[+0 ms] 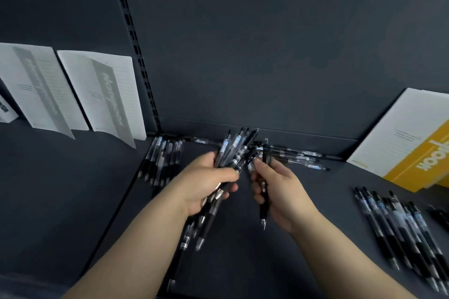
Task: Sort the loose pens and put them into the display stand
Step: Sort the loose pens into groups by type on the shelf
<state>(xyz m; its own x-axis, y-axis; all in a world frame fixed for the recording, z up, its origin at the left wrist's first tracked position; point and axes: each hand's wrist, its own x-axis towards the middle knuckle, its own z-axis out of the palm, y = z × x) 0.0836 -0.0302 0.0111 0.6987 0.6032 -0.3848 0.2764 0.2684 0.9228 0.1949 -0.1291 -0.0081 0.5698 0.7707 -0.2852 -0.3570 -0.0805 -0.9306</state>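
- Many clear-and-black plastic pens (234,150) sit squeezed in the left hand (206,184), pointing to 1 o'clock.
- One black pen (263,211) waits at their 3 o'clock, wrapped by the right hand (284,189), tip toward 6.

Illumination is dim and even; shadows on the dark grey metal shelf (60,189) are soft. Wide-angle distortion bends the slotted black upright rail (136,56). Motion blur softens the row of black-and-clear pens (401,230) at lower right and the white paper notebooks (43,90) at left.
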